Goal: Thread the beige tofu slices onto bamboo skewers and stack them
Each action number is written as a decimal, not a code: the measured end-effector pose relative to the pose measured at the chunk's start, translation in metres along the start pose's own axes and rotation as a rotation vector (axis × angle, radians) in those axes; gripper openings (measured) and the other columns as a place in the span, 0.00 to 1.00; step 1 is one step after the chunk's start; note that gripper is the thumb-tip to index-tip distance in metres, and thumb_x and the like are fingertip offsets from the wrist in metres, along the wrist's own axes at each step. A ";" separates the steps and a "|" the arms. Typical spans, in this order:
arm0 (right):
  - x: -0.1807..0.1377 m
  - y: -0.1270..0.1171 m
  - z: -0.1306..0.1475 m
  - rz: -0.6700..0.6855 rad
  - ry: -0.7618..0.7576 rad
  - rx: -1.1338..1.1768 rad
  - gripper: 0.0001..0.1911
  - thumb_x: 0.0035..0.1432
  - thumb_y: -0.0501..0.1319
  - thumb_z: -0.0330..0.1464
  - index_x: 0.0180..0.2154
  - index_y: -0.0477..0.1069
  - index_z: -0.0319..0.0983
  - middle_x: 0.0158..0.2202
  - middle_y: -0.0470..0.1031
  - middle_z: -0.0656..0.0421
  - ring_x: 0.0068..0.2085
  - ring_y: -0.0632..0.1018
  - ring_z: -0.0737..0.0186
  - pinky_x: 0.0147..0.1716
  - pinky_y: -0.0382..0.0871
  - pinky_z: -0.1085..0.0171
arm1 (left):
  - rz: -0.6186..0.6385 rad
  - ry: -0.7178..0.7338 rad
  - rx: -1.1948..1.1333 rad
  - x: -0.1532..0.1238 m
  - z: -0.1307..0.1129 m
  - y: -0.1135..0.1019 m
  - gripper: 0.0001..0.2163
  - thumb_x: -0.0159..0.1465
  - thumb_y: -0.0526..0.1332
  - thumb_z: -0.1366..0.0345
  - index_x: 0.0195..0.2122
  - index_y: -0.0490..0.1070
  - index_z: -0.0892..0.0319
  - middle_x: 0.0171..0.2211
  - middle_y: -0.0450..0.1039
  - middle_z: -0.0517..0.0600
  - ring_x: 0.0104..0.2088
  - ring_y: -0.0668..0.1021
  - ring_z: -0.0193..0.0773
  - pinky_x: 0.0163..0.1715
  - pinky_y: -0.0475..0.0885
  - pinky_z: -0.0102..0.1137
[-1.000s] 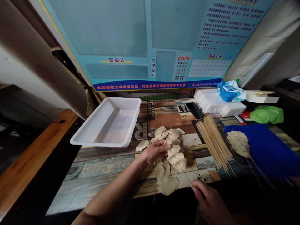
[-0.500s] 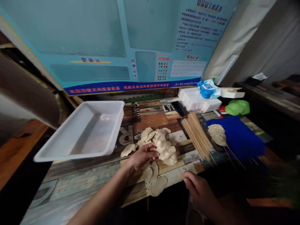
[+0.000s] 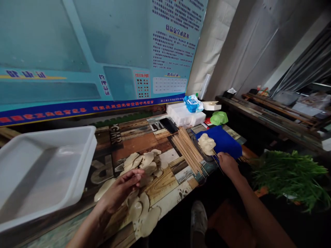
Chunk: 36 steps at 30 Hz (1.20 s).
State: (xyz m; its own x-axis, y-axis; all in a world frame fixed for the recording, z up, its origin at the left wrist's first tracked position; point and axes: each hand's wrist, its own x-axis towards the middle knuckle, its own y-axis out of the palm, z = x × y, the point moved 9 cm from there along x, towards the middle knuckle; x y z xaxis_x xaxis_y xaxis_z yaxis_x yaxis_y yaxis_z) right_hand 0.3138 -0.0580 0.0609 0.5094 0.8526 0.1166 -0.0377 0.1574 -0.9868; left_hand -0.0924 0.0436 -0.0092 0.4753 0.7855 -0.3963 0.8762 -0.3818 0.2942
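Note:
My right hand point(image 3: 228, 164) is closed around the thin wooden end of a skewer. The skewer carries bunched pale, flat slices point(image 3: 206, 144) and lies over the blue cloth-like sheet point(image 3: 223, 137). My left hand point(image 3: 125, 186) hovers by a heap of loose pale slices point(image 3: 150, 160), its fingers loosely curled and slightly apart, with nothing visible in them. More flat slices point(image 3: 150, 220) lie below it near the table edge. Between the heap and the blue sheet rests a bundle of bare wooden skewers point(image 3: 187, 150).
A white plastic tub point(image 3: 82, 165) stands at left. Behind the skewers are a black phone-like object point(image 3: 168, 125), white packages point(image 3: 178, 115), a blue wipes pack point(image 3: 193, 103) and a green bag point(image 3: 219, 118). Leafy greens point(image 3: 289, 175) lie at lower right.
My right hand has carried the loaded skewer from the slice heap to the blue sheet on the right. My left hand has let go of it. The view has turned right.

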 end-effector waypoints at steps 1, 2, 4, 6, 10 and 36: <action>0.003 0.001 0.002 -0.002 0.013 -0.027 0.12 0.63 0.49 0.28 0.40 0.69 0.33 0.38 0.74 0.51 0.37 0.76 0.60 0.36 0.66 0.62 | -0.001 0.002 0.003 0.000 -0.001 -0.001 0.16 0.46 0.70 0.60 0.36 0.75 0.59 0.32 0.70 0.47 0.27 0.68 0.28 0.28 0.63 0.25; 0.004 0.003 0.007 0.003 0.013 -0.048 0.11 0.64 0.50 0.29 0.42 0.68 0.33 0.41 0.73 0.52 0.38 0.75 0.60 0.38 0.66 0.61 | 0.001 0.005 0.009 0.000 -0.001 -0.002 0.16 0.46 0.70 0.60 0.35 0.75 0.59 0.32 0.70 0.47 0.27 0.68 0.28 0.28 0.63 0.25; 0.002 0.016 0.030 0.048 -0.029 -0.071 0.10 0.64 0.52 0.33 0.42 0.68 0.35 0.42 0.72 0.56 0.40 0.75 0.63 0.40 0.67 0.60 | 0.002 0.021 0.031 0.001 -0.002 -0.004 0.15 0.47 0.70 0.60 0.36 0.75 0.58 0.32 0.70 0.46 0.27 0.68 0.28 0.28 0.63 0.25; -0.003 0.035 0.060 0.125 -0.096 -0.078 0.11 0.63 0.54 0.36 0.41 0.69 0.36 0.40 0.73 0.58 0.40 0.75 0.64 0.41 0.68 0.59 | -0.010 0.052 0.069 0.002 -0.003 -0.008 0.15 0.48 0.69 0.60 0.36 0.74 0.58 0.32 0.70 0.47 0.27 0.68 0.29 0.28 0.64 0.25; -0.008 0.069 0.101 0.237 -0.135 -0.115 0.13 0.62 0.56 0.38 0.42 0.69 0.35 0.40 0.73 0.57 0.38 0.76 0.63 0.39 0.71 0.59 | -0.049 0.188 0.253 0.003 -0.011 -0.015 0.14 0.51 0.65 0.58 0.36 0.73 0.59 0.32 0.71 0.48 0.28 0.69 0.31 0.28 0.63 0.25; -0.100 0.032 0.172 0.000 -0.545 0.280 0.11 0.53 0.46 0.27 0.35 0.65 0.39 0.25 0.74 0.59 0.25 0.76 0.63 0.26 0.65 0.67 | -0.278 0.560 0.938 0.026 -0.037 -0.005 0.10 0.53 0.57 0.71 0.37 0.71 0.59 0.27 0.69 0.47 0.28 0.71 0.35 0.31 0.64 0.29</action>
State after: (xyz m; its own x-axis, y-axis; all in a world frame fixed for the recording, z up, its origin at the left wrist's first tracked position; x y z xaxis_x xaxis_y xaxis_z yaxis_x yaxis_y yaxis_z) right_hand 0.1140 -0.0524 0.0365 -0.0009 0.9730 0.2307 -0.3001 0.2198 -0.9282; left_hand -0.0875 0.0838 0.0112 0.3581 0.9183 0.1690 0.7717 -0.1892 -0.6072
